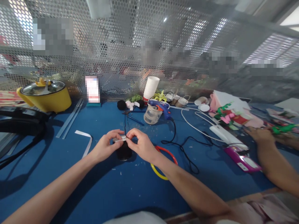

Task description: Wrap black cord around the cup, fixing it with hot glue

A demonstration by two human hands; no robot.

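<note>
My left hand (pixel 106 145) and my right hand (pixel 140 143) meet at the middle of the blue table (pixel 98 183). Both pinch the ends of a short white ribbon strip (pixel 121 140) held just above a black fuzzy ball (pixel 123 152) that rests on the table. A thin black thread (pixel 125 124) rises from the strip toward the back. A red and yellow ring (pixel 163 163) lies under my right wrist.
A blue glue gun (pixel 161 107) rests on a clear jar (pixel 152 114), its black cord looping right. A yellow pot (pixel 45 93), white cups (pixel 151 87), scissors (pixel 132 117), a loose white ribbon (pixel 87 141) and another person's hand (pixel 261 137) with craft scraps are around.
</note>
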